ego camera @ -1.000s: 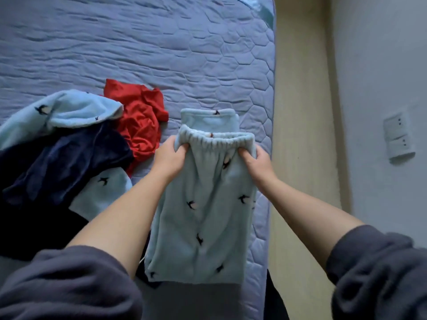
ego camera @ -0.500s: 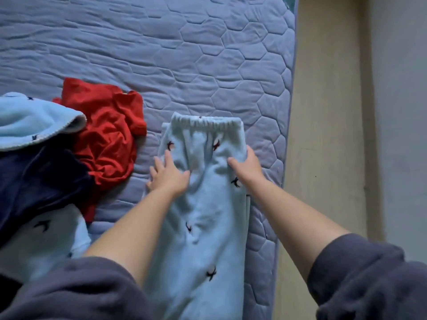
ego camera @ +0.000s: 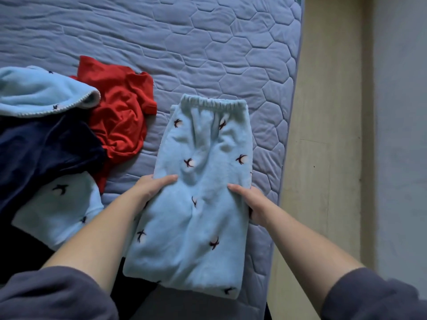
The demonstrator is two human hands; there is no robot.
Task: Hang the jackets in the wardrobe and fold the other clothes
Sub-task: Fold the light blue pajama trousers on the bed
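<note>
**Folding the blue fleece trousers on the bed**

A bed with a blue quilted cover fills most of the frame; a pale floor strip and a wall run down the right side.

Nearest, at the bottom corners, are two dark grey sleeves, pushed up on bare arms; the arms reach up toward the middle of the frame.

In the middle lie the light blue trousers, soft and fluffy with small dark birds on them; they lie flat and long, near the right edge of the bed, with the stretchy waistband at the far end. The left hand holds the left side of the trousers about halfway up, fingers curled over the top; the right hand holds the right side the same way, fingers partly tucked under the edge. Both hands are partly closed on the cloth.

To the left sits a pile not yet folded: a dark navy garment, another light blue fleece piece with the same birds, and farther up a crumpled red garment.

This looks like the folding step, partway done; the next move likely needs both hands to lift together and bring one end over the other, keeping the edges even so the thick cloth does not bunch up. No jacket or wardrobe shows here.
</note>
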